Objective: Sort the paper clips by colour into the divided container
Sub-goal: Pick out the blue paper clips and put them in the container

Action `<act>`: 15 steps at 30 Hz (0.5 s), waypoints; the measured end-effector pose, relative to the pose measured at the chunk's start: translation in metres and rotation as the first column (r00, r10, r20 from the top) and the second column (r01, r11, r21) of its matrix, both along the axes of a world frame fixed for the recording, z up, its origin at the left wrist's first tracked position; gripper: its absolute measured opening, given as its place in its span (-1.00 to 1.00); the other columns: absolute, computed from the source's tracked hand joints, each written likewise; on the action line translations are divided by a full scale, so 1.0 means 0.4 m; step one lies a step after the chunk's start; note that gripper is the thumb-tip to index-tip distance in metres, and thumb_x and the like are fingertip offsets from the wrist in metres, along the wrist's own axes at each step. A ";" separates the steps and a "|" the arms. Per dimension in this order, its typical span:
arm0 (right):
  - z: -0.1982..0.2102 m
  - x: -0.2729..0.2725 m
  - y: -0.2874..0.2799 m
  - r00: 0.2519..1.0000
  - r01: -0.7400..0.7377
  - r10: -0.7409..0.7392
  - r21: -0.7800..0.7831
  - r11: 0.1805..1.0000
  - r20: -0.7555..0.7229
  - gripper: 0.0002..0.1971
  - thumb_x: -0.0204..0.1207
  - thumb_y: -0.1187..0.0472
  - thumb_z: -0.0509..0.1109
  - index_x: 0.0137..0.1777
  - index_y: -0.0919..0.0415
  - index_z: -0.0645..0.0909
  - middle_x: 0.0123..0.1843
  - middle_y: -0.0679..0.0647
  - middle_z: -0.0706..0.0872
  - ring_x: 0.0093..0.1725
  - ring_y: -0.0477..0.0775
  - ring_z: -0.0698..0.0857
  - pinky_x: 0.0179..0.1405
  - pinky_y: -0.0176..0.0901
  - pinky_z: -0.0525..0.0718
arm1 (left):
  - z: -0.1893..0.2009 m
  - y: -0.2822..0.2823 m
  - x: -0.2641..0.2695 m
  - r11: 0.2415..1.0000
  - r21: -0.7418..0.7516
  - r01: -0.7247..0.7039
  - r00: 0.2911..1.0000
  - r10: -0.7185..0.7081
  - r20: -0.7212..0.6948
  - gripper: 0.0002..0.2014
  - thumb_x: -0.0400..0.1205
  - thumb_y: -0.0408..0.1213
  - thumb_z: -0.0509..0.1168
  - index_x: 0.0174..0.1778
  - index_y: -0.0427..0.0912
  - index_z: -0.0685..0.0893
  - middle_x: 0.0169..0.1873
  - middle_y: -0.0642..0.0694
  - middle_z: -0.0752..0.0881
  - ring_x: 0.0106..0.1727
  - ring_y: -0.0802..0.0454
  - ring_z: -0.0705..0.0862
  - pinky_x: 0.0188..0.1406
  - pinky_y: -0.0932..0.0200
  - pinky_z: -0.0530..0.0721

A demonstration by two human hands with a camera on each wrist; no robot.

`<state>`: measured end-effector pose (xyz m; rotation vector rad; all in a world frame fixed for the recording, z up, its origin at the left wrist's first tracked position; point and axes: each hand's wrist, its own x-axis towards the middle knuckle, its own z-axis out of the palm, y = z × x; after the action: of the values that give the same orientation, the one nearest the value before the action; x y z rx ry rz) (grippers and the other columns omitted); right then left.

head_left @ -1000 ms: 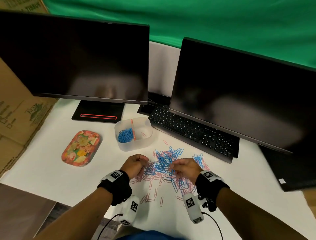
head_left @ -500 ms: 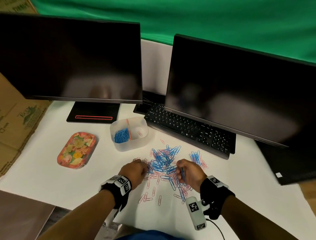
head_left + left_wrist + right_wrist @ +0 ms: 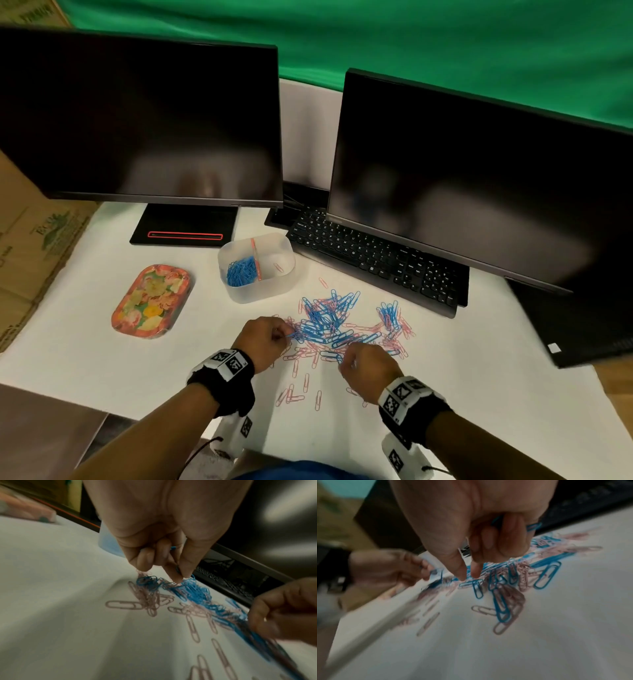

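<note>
Head view shows a loose, tangled heap of thin wire paper clips point(image 3: 337, 329), glossy blue and pale pink, spread on a smooth white table point(image 3: 102, 342) in front of a black keyboard point(image 3: 373, 257). Just beyond the heap stands the divided container point(image 3: 257, 294), a frosted, translucent plastic tub with rounded corners and a pink strip as its partition; its left compartment holds a mound of blue clips point(image 3: 240, 271), its right one a single pink clip point(image 3: 278, 267).

At the heap's near left edge the left hand point(image 3: 265, 342) pinches a blue clip between thumb and forefinger, the other fingers point(image 3: 145, 559) curled under. The right hand point(image 3: 368, 365) sits at the near right edge, curled round several blue clips tucked against the palm while its thumb and forefinger tips point(image 3: 476, 570) reach down onto the pile. Both wrists wear black straps with white, square-patterned marker blocks.

An oval floral tray point(image 3: 150, 301), glossy with a raised rim, lies left of the tub. Two dark, flat monitors point(image 3: 137, 120) stand behind, before a green cloth backdrop point(image 3: 445, 41); brown cardboard point(image 3: 30, 246) lies to the left.
</note>
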<state>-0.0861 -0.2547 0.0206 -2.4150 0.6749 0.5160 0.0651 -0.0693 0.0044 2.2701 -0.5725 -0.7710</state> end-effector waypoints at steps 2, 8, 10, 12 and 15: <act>-0.002 0.002 0.019 0.991 -0.127 0.119 -0.149 0.981 -0.066 -0.75 0.57 -0.04 0.24 0.08 0.09 0.58 0.07 0.06 0.71 0.09 0.15 0.69 0.06 -0.09 0.64 | 0.001 0.001 0.004 0.999 -0.028 -0.027 0.998 0.025 -0.058 -0.83 0.51 -0.36 0.41 -0.10 0.02 0.76 -0.29 0.16 0.72 -0.22 0.25 0.66 -0.20 0.57 0.49; -0.026 0.024 0.035 0.968 -0.243 0.219 -0.253 0.937 -0.121 -0.77 0.62 0.18 0.16 0.17 0.17 0.58 0.15 0.15 0.72 0.13 0.22 0.71 -0.11 -0.15 0.46 | 0.033 -0.006 0.018 0.967 -0.157 -0.202 0.917 0.130 -0.377 -0.89 0.48 -0.46 0.38 -0.19 -0.18 0.76 -0.25 -0.09 0.76 -0.31 0.08 0.62 -0.32 0.26 0.55; -0.020 0.024 0.034 0.974 -0.222 0.205 -0.217 0.951 -0.096 -0.80 0.61 0.15 0.17 0.11 0.14 0.58 0.09 0.13 0.72 0.09 0.20 0.71 -0.14 -0.18 0.46 | 0.038 -0.006 0.017 0.921 -0.193 -0.340 0.836 0.202 -0.510 -0.92 0.35 -0.38 0.33 -0.29 -0.21 0.71 -0.35 -0.20 0.69 -0.48 0.01 0.49 -0.49 0.25 0.44; -0.014 0.026 0.026 0.988 -0.154 0.154 -0.128 0.980 -0.014 -0.87 0.56 0.09 0.20 -0.05 0.05 0.57 -0.06 0.06 0.71 0.00 0.16 0.70 -0.17 -0.19 0.52 | 0.034 -0.007 0.016 0.848 -0.214 -0.484 0.723 0.250 -0.644 -0.90 0.35 -0.37 0.23 -0.30 -0.26 0.64 -0.41 -0.26 0.59 -0.54 -0.04 0.38 -0.55 0.26 0.35; -0.001 0.039 0.010 0.996 -0.020 0.014 0.067 0.998 0.089 -0.91 0.54 0.10 0.27 -0.21 -0.02 0.52 -0.22 -0.04 0.66 -0.15 0.04 0.65 -0.20 -0.21 0.57 | 0.029 -0.009 0.012 0.776 -0.215 -0.593 0.630 0.280 -0.725 -0.82 0.53 -0.46 0.07 -0.27 -0.28 0.58 -0.47 -0.18 0.50 -0.54 -0.02 0.33 -0.57 0.25 0.28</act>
<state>-0.0705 -0.2506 0.0201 -2.3669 0.5899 0.4286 0.0699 -0.0731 0.0159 1.4561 0.1729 -0.9850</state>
